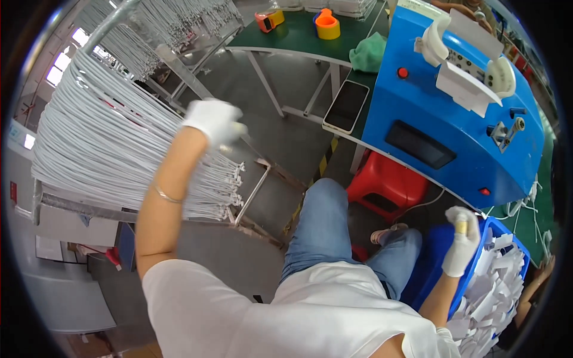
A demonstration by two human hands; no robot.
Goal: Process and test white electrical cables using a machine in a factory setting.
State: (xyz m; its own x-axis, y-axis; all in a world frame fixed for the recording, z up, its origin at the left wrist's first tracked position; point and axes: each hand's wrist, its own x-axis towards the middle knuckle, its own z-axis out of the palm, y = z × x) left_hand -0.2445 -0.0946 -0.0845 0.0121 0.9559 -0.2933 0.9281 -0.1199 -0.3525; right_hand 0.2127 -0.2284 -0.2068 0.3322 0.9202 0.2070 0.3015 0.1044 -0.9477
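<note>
In the head view, the white cables are hanging on the metal rack at left; the gloved left hand is hovering by their far right edge, its fingers showing too blurred to tell their state or any contact; the gloved right hand is bending its fingers beside the blue bin, well apart from the cables; whether they are gripping anything, I cannot tell.

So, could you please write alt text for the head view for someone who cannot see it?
The person's gloved left hand, blurred, is beside white cables hanging on a metal rack, the gloved right hand next to a blue bin of white scraps. A blue machine stands upper right.
</note>
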